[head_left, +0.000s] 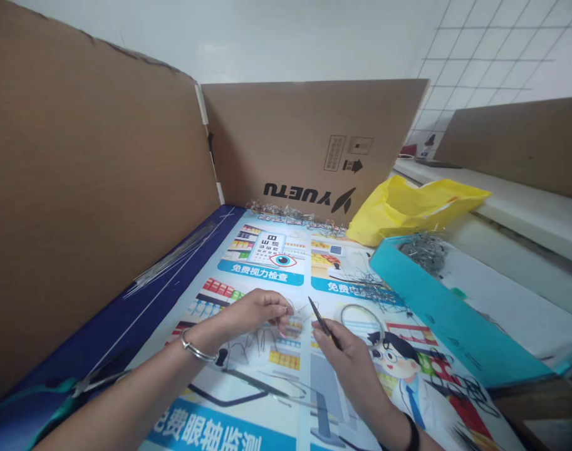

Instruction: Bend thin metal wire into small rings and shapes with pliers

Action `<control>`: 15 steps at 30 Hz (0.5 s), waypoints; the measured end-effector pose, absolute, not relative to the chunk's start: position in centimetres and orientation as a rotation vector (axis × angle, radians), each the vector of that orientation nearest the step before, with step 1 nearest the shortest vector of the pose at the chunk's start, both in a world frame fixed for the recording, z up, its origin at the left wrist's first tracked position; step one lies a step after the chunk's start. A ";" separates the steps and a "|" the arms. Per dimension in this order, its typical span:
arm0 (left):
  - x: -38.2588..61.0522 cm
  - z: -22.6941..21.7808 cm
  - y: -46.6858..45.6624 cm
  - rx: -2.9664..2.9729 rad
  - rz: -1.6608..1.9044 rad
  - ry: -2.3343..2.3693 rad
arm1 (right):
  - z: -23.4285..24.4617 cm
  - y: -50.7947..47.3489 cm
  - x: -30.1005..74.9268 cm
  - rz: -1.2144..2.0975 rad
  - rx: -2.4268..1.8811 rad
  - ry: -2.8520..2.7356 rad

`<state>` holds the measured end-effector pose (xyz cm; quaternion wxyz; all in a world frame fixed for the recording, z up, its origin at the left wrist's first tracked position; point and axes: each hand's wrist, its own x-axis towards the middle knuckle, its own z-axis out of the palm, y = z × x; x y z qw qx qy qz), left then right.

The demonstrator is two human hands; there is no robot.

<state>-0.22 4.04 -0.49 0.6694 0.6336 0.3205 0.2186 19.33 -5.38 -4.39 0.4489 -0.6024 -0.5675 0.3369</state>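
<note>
My left hand (267,311) pinches a thin, pale wire (296,311) between thumb and fingertips. My right hand (344,354) is closed around slim black tweezers (324,322), their pointed tip up and to the left, close to the wire. Whether the tip touches the wire I cannot tell. Several bent wire pieces (257,341) lie below my left hand on the printed sheet (262,291). A loop of coiled wire (363,308) rests just beyond my right hand.
Green-handled scissors (74,391) lie beside my left forearm, with straight wires (173,257) farther along. At right, a teal box (436,307) holds tangled wire (424,254); a yellow bag (412,203) sits behind. Cardboard panels (304,138) stand at the back and left. Black loops (473,391) lie right.
</note>
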 end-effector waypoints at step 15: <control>-0.1 0.4 2.6 1.587 0.437 0.811 | -5.0 -5.3 19.5 0.588 -1.498 -1.638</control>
